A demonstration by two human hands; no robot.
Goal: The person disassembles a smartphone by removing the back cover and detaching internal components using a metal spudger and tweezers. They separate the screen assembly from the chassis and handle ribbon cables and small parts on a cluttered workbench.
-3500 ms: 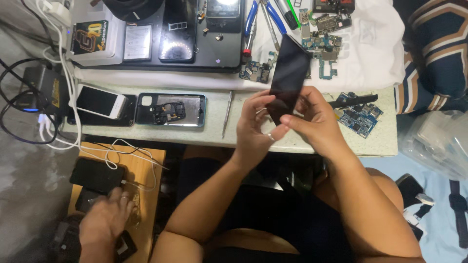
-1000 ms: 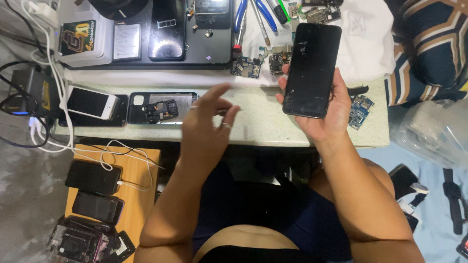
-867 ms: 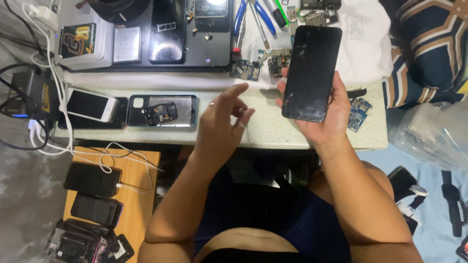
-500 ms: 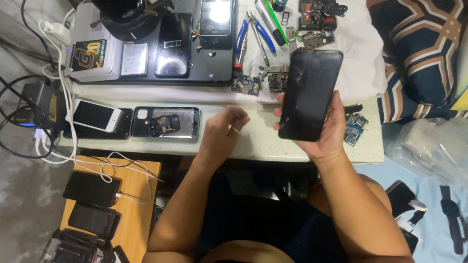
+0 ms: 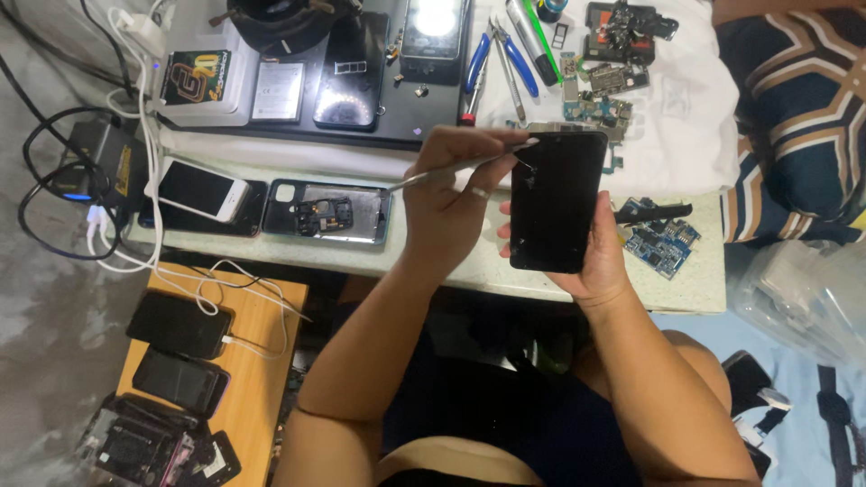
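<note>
Cluttered worktop [image 5: 451, 271] below, right hand [image 5: 600, 257] clasps the intact black phone [image 5: 555, 203] while left hand [image 5: 446, 194] pinches tweezers [image 5: 460, 167] at its corner, prying barely begun.

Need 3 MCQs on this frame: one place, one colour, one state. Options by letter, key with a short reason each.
1. Where does the opened phone with its back off lie?
A) on the wooden stool
B) on the pale bench, left of the left hand
C) on the white cloth

2. What colour are the plier handles?
A) blue
B) red
C) yellow

3. What state is the black phone in?
A) flat on the bench
B) plugged into a cable
C) held up in the right hand, metal tool tip at its top corner

Key: 1 B, it rests on the bench edge beside the white phone. 2 A, both handles are blue. 3 C, the left hand brings the tool to it.
</note>
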